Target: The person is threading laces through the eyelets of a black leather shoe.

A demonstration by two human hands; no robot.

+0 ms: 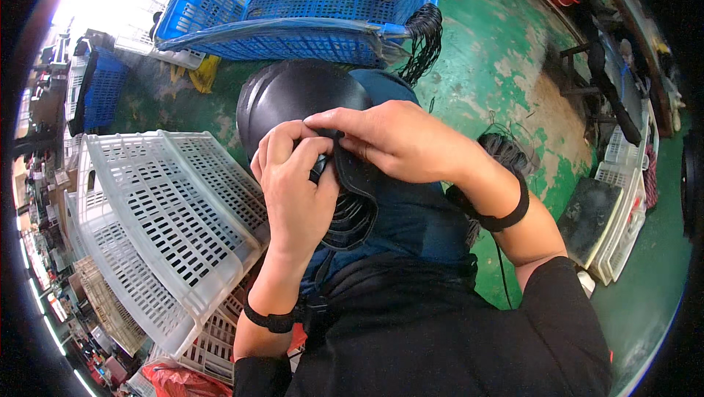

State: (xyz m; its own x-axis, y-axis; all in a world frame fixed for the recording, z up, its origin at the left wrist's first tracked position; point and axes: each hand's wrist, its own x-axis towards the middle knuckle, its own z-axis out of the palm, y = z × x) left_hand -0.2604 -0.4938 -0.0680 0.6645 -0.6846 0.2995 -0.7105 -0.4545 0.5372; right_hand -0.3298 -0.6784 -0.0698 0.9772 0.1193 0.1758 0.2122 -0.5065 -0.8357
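— Count of hands and things held?

— Two hands, one black helmet shell, centre of view, resting over the lap. Left hand curled, fingers pinched on a black strap piece at the shell's lower rim. Right hand laid across from 3 o'clock, fingers pressing the same strap piece against the shell. One black band on each wrist.

— Crates?

— One blue crate at 12 o'clock, one bundle of black straps hanging off its right corner. Two white slotted crates stacked at 9 o'clock. More white crates on edge at 3 o'clock, number hard to tell.

— Surface and room?

— Green painted floor, worn to bare brown patches toward 2 o'clock. Workshop clutter along the left rim, too small to make out.
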